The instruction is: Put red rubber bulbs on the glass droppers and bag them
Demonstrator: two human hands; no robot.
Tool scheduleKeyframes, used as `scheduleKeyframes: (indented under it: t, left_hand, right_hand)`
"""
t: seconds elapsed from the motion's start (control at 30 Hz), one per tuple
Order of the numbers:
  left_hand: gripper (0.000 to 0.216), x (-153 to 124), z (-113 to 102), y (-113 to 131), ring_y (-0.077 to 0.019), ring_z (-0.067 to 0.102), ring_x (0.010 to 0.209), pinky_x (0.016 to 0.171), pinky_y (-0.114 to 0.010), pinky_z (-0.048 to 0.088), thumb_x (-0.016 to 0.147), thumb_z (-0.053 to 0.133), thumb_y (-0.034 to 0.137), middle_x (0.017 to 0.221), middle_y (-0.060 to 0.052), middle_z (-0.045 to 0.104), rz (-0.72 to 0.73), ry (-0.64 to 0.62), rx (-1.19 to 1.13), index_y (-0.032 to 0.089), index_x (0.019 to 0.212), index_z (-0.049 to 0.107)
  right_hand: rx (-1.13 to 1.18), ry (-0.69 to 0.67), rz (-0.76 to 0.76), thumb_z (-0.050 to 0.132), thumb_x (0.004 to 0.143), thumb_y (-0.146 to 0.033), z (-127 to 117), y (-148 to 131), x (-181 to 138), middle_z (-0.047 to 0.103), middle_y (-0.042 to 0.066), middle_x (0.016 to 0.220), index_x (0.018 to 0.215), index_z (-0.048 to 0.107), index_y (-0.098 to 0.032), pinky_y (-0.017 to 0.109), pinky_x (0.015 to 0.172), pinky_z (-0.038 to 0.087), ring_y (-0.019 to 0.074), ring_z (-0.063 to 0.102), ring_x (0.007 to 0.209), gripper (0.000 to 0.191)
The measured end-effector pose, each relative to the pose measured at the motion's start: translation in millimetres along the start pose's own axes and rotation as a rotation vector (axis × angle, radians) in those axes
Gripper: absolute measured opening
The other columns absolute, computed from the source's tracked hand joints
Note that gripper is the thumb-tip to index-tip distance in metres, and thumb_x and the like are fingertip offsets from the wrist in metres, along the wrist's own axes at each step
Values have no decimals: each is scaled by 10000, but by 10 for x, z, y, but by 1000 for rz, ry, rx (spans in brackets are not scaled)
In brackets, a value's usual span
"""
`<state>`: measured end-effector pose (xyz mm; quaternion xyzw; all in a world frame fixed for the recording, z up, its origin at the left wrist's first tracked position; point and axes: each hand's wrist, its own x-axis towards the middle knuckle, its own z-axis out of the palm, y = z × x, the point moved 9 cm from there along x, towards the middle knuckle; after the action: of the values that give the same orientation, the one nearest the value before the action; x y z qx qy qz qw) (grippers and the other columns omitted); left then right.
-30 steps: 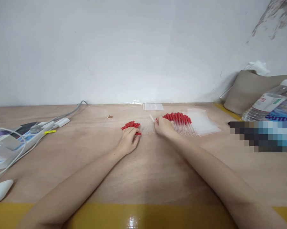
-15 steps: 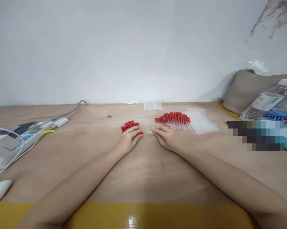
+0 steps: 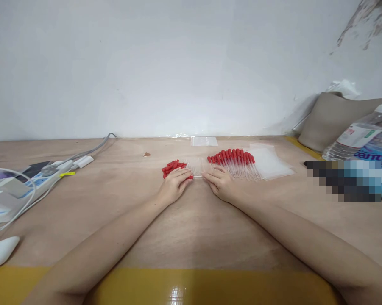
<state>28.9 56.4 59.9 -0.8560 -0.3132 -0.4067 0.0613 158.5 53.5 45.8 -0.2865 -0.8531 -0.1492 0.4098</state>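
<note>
At the centre of the frame, a row of clear dropper tubes (image 3: 196, 168) lies on the wooden worktop (image 3: 191, 228). Our left hand (image 3: 174, 185) and right hand (image 3: 221, 185) lie flat and unclenched, fingertips touching the row's near edge, grasping nothing. Loose red caps (image 3: 172, 165) sit just left of the tubes. Red-capped droppers (image 3: 237, 162) lie to their right, beside clear bags (image 3: 271, 164).

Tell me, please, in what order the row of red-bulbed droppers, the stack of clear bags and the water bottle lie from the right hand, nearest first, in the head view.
1. Row of red-bulbed droppers, just beyond the right hand, slightly to its right.
2. Stack of clear bags, right of that row.
3. Water bottle, lying at the far right.
</note>
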Motion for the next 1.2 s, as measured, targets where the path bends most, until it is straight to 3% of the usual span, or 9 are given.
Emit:
scheduleKeyframes:
  t: [0.2, 0.4, 0.8, 0.97, 1.2]
  left_hand:
    - [201, 2, 0, 34, -163, 636, 896, 925, -400, 450, 858, 512, 240, 973, -48, 680, 29, -9, -29, 191, 1027, 609]
    - [170, 1, -10, 41, -155, 618, 782, 735, -298, 512, 842, 533, 261, 834, -52, 675, 36, 0, -77, 175, 934, 648]
    - [148, 4, 104, 12, -145, 614, 725, 745, -310, 471, 844, 532, 248, 784, -30, 689, 26, -107, -250, 191, 913, 649]
    - [135, -8, 63, 59, -129, 606, 666, 829, -349, 429, 838, 544, 272, 766, -15, 693, 56, -80, -144, 191, 889, 639]
    - [148, -5, 67, 213, -117, 597, 672, 889, -360, 378, 856, 505, 245, 798, -19, 687, 144, -124, 0, 174, 933, 609]
  right_hand:
    - [-23, 4, -43, 411, 837, -87, -27, -35, 4, 681, 49, 920, 1029, 619, -187, 386, 902, 368, 134, 602, 781, 300]
    - [-9, 3, -124, 402, 819, -71, -31, -88, 16, 674, 59, 870, 1006, 628, -166, 320, 760, 410, 138, 572, 735, 308]
    - [-187, 5, -211, 378, 835, -61, -134, -207, 77, 649, 7, 707, 946, 624, -180, 325, 792, 288, 100, 513, 622, 296]
    - [-234, -26, -222, 392, 847, -94, -118, -243, 78, 625, -4, 666, 912, 622, -179, 322, 774, 263, 97, 490, 621, 254]
    - [-66, -73, -115, 408, 862, -173, -94, -267, 103, 604, 16, 651, 880, 610, -157, 307, 737, 293, 110, 485, 610, 204]
